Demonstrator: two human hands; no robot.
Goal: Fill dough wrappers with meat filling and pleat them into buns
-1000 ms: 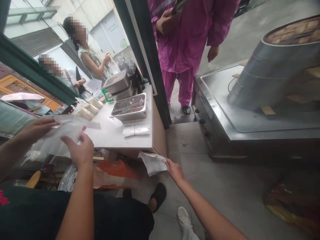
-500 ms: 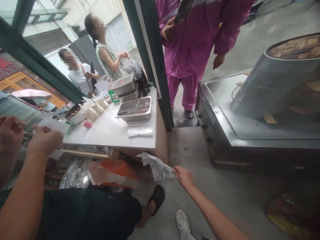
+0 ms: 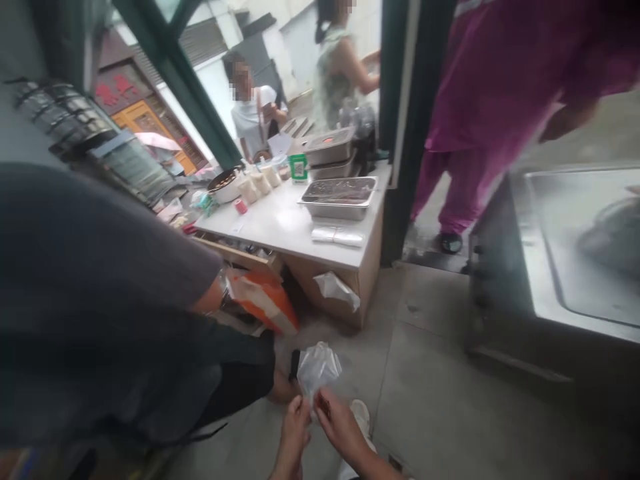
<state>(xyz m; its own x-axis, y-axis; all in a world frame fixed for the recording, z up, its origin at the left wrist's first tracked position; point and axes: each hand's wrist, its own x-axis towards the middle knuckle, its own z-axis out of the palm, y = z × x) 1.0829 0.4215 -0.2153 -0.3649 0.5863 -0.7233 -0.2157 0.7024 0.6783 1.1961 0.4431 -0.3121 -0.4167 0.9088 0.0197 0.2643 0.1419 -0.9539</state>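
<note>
Two hands meet at 6 o'clock, left hand (image 3: 295, 433) and right hand (image 3: 341, 427) both closed in a pinch on a clear plastic bag (image 3: 320, 369) held over the tiled floor (image 3: 425, 373), with a steel tray (image 3: 339, 199) on the white worktop (image 3: 280, 230) at 12 o'clock and a person in dark clothes (image 3: 100, 280) at 9 o'clock

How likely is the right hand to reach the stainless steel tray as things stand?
Unlikely from here: the right hand is low at a clear plastic bag, well short of the stainless steel tray on the white counter. Open floor lies between.
</note>
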